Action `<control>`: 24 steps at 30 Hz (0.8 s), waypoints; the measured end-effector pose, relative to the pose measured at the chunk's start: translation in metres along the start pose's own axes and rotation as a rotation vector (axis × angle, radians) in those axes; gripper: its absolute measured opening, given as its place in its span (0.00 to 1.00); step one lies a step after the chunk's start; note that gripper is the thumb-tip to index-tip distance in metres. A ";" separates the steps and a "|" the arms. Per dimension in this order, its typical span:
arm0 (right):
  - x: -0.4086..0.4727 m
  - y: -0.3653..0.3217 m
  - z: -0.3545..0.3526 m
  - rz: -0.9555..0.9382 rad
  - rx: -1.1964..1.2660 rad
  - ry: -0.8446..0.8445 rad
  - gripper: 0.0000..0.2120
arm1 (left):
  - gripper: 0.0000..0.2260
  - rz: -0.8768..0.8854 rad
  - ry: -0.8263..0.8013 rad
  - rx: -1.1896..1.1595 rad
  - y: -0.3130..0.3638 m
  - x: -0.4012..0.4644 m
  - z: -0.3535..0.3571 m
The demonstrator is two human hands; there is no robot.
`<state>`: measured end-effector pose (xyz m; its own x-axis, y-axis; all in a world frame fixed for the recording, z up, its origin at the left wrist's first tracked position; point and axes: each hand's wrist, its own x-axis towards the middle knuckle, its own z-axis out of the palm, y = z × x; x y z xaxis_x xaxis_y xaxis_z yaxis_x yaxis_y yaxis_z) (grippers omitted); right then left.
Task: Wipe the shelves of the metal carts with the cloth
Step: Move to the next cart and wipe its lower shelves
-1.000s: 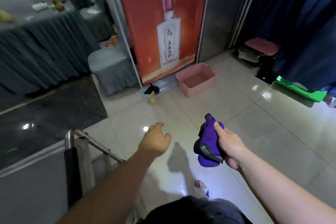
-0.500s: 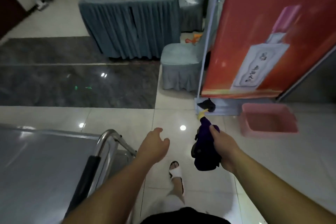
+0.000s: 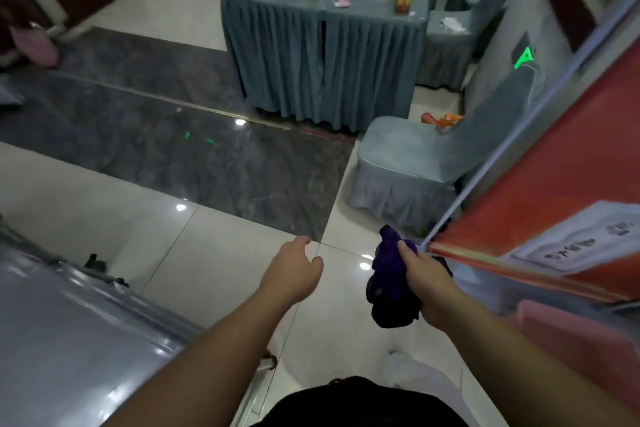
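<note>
Purple cloth is bunched in the right hand, whose fingers are clamped round it, held in the air above the pale tiled floor. The left hand hangs beside it, holding nothing, fingers loosely curled. A metal cart's shiny top shelf fills the lower left corner, close by the left forearm. Wiping seems not yet begun; the next move likely calls for bringing the cloth across and down onto that shelf.
</note>
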<state>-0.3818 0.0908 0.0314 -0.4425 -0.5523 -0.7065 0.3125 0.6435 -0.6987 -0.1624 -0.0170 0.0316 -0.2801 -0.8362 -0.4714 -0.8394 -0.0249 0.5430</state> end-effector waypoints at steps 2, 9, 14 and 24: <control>0.037 -0.032 0.012 0.002 -0.052 -0.011 0.20 | 0.26 -0.055 0.033 -0.035 0.000 0.033 -0.011; 0.163 -0.162 0.082 -0.014 -0.260 -0.234 0.18 | 0.25 -0.290 0.225 -0.220 0.008 0.137 -0.055; 0.212 -0.239 0.163 -0.047 -0.469 -0.438 0.18 | 0.25 -0.502 0.360 -0.372 -0.004 0.161 -0.089; 0.219 -0.275 0.385 -0.108 -0.890 -0.759 0.23 | 0.26 -0.793 0.568 -0.620 -0.098 0.178 -0.152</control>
<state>-0.2411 -0.4109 0.0256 0.2781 -0.6072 -0.7443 -0.5271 0.5513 -0.6467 -0.0593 -0.2465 -0.0003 0.6055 -0.5871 -0.5373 -0.2690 -0.7863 0.5562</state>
